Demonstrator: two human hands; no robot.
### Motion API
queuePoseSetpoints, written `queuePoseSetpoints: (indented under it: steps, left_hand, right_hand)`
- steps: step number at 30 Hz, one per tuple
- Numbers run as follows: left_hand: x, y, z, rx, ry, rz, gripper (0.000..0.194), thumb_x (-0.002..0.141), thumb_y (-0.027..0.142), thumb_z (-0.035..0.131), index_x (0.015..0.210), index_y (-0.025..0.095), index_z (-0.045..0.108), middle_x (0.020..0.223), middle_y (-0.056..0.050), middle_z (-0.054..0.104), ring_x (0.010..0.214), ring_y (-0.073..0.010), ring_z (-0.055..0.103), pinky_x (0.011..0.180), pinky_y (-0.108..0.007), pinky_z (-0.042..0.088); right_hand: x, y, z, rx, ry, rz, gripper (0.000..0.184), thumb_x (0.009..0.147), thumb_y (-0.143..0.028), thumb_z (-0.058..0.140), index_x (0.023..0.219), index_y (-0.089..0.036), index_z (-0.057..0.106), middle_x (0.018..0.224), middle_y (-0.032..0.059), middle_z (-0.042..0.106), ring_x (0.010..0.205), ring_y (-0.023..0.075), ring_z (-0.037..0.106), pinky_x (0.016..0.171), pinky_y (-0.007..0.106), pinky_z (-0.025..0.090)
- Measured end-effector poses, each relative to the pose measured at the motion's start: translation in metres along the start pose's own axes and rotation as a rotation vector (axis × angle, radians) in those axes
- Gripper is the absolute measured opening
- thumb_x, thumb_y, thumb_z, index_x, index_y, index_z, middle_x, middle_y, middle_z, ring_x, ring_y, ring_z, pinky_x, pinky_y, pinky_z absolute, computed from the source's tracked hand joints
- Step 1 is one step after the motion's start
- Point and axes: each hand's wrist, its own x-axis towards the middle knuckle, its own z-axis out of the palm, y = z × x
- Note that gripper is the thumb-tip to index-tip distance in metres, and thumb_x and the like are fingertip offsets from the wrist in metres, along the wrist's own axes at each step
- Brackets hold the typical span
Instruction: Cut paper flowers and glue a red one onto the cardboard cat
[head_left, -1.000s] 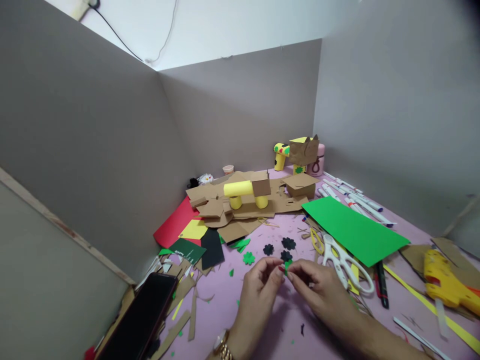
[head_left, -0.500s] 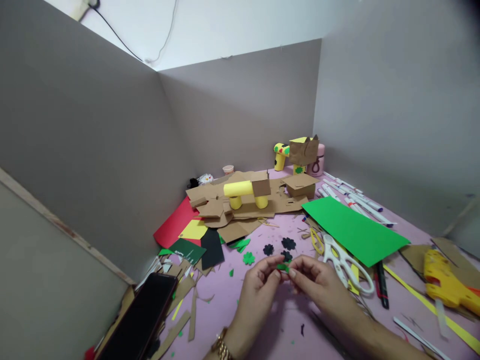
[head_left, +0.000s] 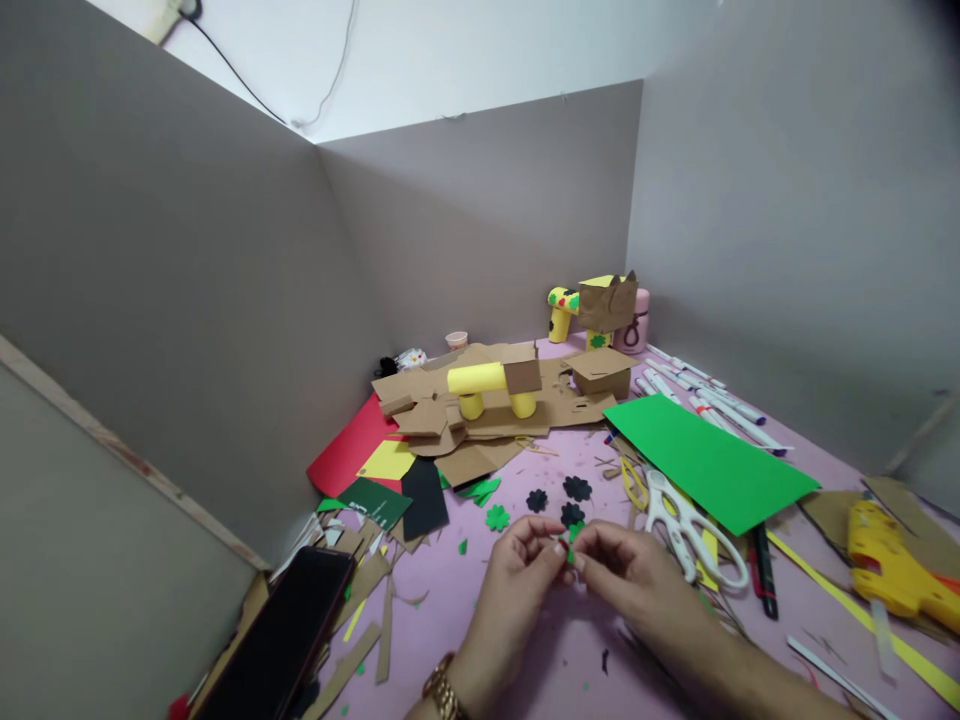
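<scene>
Green paper, a small piece (head_left: pixel 576 530) of it, sits between the fingertips of both hands, just above the purple table (head_left: pixel 544 665). The left hand (head_left: pixel 519 565) pinches it from one side with thumb and forefinger, its other fingers curled in; the right hand (head_left: pixel 637 580) pinches it from the opposite side. So slight a scrap leaves little to hold, which is probably why only the tips are used and the hands nearly meet. Its exact outline is hard to make out, since the fingers cover most of it.

Just beyond the fingers lie three black flowers (head_left: pixel 577 488) and, off to the left, one green flower (head_left: pixel 497 517), spread apart so that each can be seen whole. White scissors (head_left: pixel 686 530) rest near the right hand, handles towards the person, a handy way round for picking up. Beside them is a large green sheet (head_left: pixel 712 460), and the yellow glue gun (head_left: pixel 889 565) lies farther right, away from the loose flowers. A yellow tube figure (head_left: pixel 476 378) stands on its short legs (stout little things) among flat cardboard (head_left: pixel 577 405) at the back, out of the hands' way.
</scene>
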Motion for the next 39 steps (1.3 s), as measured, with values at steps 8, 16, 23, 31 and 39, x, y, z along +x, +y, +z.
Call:
queuePoseSetpoints:
  steps: [8,16,23,31,39]
  left_hand:
    - [-0.004,-0.002,0.0,0.078,-0.027,0.034,0.026,0.077,0.03,0.066,0.099,0.016,0.066,0.085,-0.004,0.066,0.083,-0.0174,0.058,0.075,-0.026,0.042]
    - [-0.005,0.001,-0.002,0.108,-0.167,0.016,0.038,0.079,0.037,0.063,0.109,0.014,0.065,0.101,-0.01,0.068,0.093,-0.0218,0.059,0.085,-0.033,0.041]
    - [-0.002,0.0,-0.002,0.177,-0.057,0.112,0.033,0.077,0.03,0.066,0.107,0.015,0.065,0.102,-0.011,0.068,0.094,-0.0223,0.06,0.084,-0.034,0.044]
    - [0.002,-0.001,-0.002,0.133,-0.028,0.127,0.034,0.07,0.018,0.068,0.104,0.016,0.065,0.092,-0.009,0.069,0.084,-0.0186,0.061,0.075,-0.029,0.045]
    - [0.008,-0.004,-0.006,0.077,0.014,-0.007,0.02,0.068,0.023,0.07,0.084,0.013,0.067,0.063,-0.001,0.065,0.059,-0.0119,0.057,0.058,-0.022,0.04]
  right_hand:
    - [-0.007,0.005,-0.003,-0.657,-0.092,-0.321,0.019,0.087,-0.016,0.045,0.078,-0.019,0.062,0.074,0.007,0.067,0.069,0.0209,0.062,0.061,0.029,0.043]
    - [-0.005,0.002,0.0,-0.204,-0.051,-0.156,0.017,0.086,-0.021,0.048,0.077,-0.017,0.062,0.07,0.003,0.065,0.064,0.017,0.058,0.059,0.026,0.043]
    - [-0.004,-0.006,0.0,-0.015,-0.025,-0.038,0.016,0.083,-0.026,0.053,0.075,-0.017,0.063,0.067,0.001,0.063,0.063,0.0159,0.055,0.058,0.025,0.041]
    - [0.003,-0.001,-0.001,0.125,0.076,0.092,0.017,0.077,-0.031,0.055,0.067,-0.018,0.055,0.051,-0.0063,0.046,0.047,0.0108,0.042,0.047,0.023,0.032]
    - [0.007,0.003,-0.001,0.217,0.077,0.142,0.02,0.072,-0.036,0.06,0.064,-0.019,0.054,0.048,-0.0069,0.047,0.044,0.0097,0.042,0.045,0.023,0.035]
